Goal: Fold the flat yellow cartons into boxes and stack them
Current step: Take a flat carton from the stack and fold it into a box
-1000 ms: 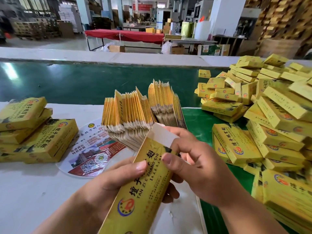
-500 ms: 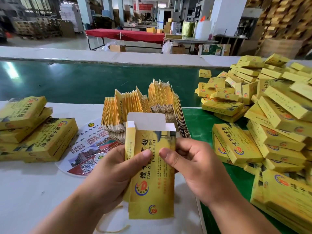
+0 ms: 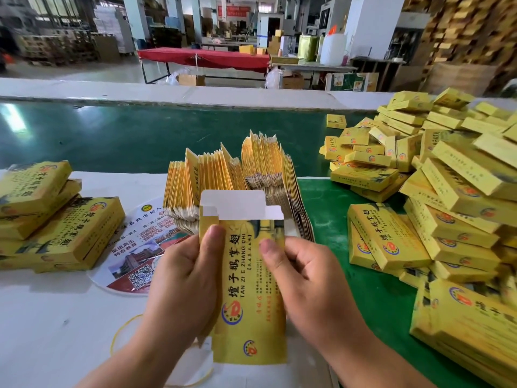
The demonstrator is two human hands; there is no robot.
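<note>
I hold one yellow carton [image 3: 246, 298] upright in front of me, its printed face toward me and its white top flaps standing open. My left hand [image 3: 181, 284] grips its left edge with the thumb on the front. My right hand [image 3: 305, 278] grips the right edge the same way. Behind it a fanned bundle of flat yellow cartons [image 3: 232, 177] leans on the table. Folded boxes lie heaped at the right [image 3: 436, 175], and a small stack of folded boxes [image 3: 53, 217] sits at the left.
A round printed leaflet [image 3: 140, 256] lies on the white table [image 3: 50, 326] under the bundle. A green mat [image 3: 372, 301] covers the right side, and a green conveyor belt [image 3: 112, 135] runs across behind. A yellow rubber band [image 3: 123, 331] lies near my left wrist.
The carton has turned from lying slanted away from me to standing upright facing me. Both hands have shifted to its side edges and its top flaps have come open.
</note>
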